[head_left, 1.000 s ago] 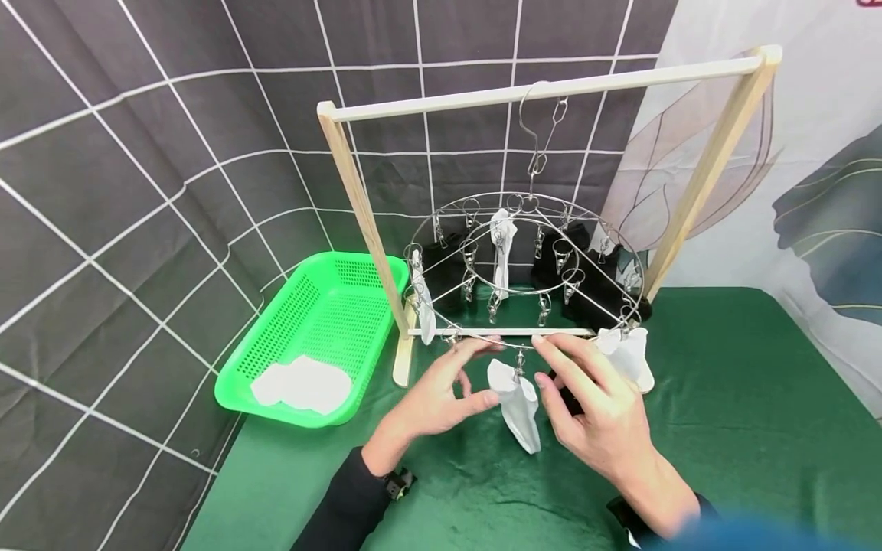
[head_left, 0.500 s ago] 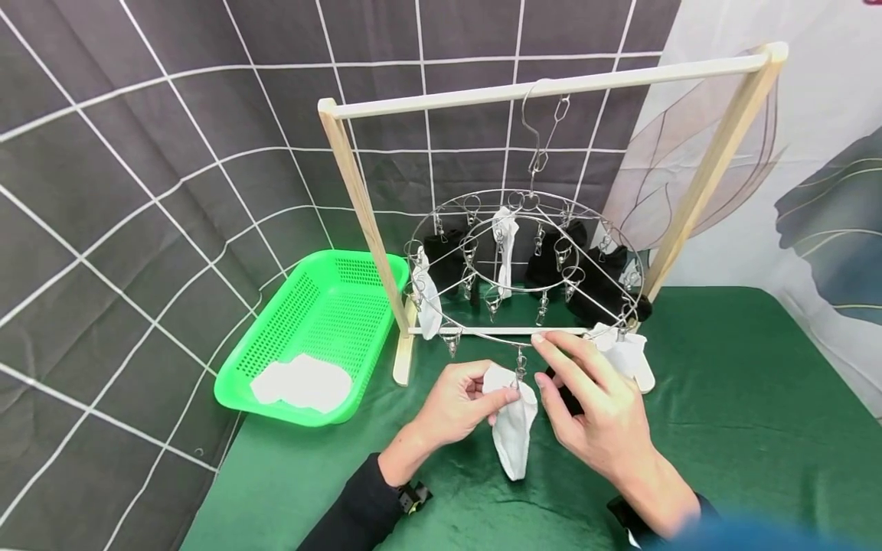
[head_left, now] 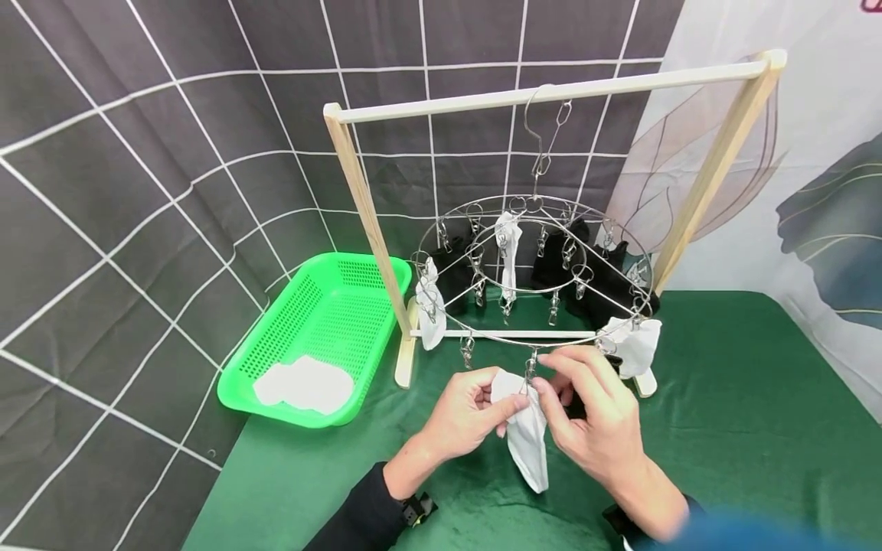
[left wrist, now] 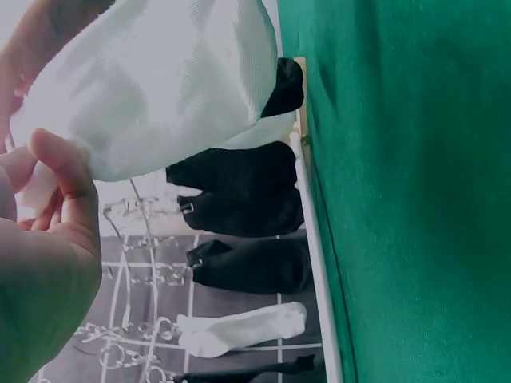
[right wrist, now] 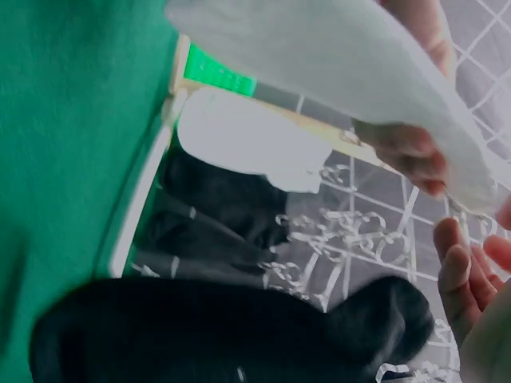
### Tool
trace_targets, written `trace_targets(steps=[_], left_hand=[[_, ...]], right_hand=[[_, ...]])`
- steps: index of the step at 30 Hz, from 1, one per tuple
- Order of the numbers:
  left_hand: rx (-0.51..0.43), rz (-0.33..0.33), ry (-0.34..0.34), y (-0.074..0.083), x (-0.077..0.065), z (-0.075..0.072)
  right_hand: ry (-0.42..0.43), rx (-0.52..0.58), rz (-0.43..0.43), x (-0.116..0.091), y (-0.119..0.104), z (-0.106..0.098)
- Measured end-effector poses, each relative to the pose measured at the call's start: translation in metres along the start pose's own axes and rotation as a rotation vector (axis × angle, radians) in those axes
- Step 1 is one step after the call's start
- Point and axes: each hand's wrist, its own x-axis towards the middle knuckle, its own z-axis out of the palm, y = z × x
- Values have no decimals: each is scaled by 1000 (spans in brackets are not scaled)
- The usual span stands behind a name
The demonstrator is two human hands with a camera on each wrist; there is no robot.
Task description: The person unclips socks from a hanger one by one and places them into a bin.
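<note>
A white sock (head_left: 529, 451) hangs toe-down from a metal clip (head_left: 531, 366) at the near edge of a round wire drying hanger (head_left: 544, 162). My left hand (head_left: 458, 413) pinches the sock's cuff, thumb in front and fingers behind. My right hand (head_left: 596, 417) pinches the clip between thumb and index finger just above the cuff. In the left wrist view the sock (left wrist: 160, 88) spreads wide over my left fingers. The right wrist view has the sock (right wrist: 335, 68) slanting across the top, with the right fingertips (right wrist: 453, 267) at the clip.
A wooden frame (head_left: 482, 102) carries the hanger. More white socks (head_left: 430, 306) and black socks (head_left: 455, 283) hang around the ring, among several bare clips (head_left: 467, 352). A black sock (right wrist: 207, 335) hangs close under my right wrist. At left, a green basket (head_left: 344, 306) holds white fabric (head_left: 303, 385).
My left hand has come down and right from the ring to take hold of the sock's cuff. The right fingers have shifted from the ring's rim down onto the clip.
</note>
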Motion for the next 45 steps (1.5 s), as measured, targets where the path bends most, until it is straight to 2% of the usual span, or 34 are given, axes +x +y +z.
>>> trace_targets(steps=[5,9,13,19,27,32,35,38,42,45], left_hand=[[3,12,-17,3,-1,4],[17,18,-23,4,-1,5],[35,26,-28,3,-2,6],[75,36,-42,7,-2,6],[97,-29,-98,9,-3,6],[150,-59,-100,9,-9,2],[178,-96,-76,9,-16,-6],[216,-135,-14,7,-23,-20],[293,-194,103,-3,-35,-51],[289,-235,188,-11,-44,-79]], right_hand=[[-101,62,86,-4,0,1],[-92,133,157,-7,1,3],[-64,190,192,-11,4,3],[-32,220,180,-20,10,4],[12,217,149,-22,11,4],[33,218,135,-20,10,4],[39,201,138,-17,8,3],[36,176,145,-14,5,2],[31,156,148,-12,2,3],[35,158,149,-12,3,5]])
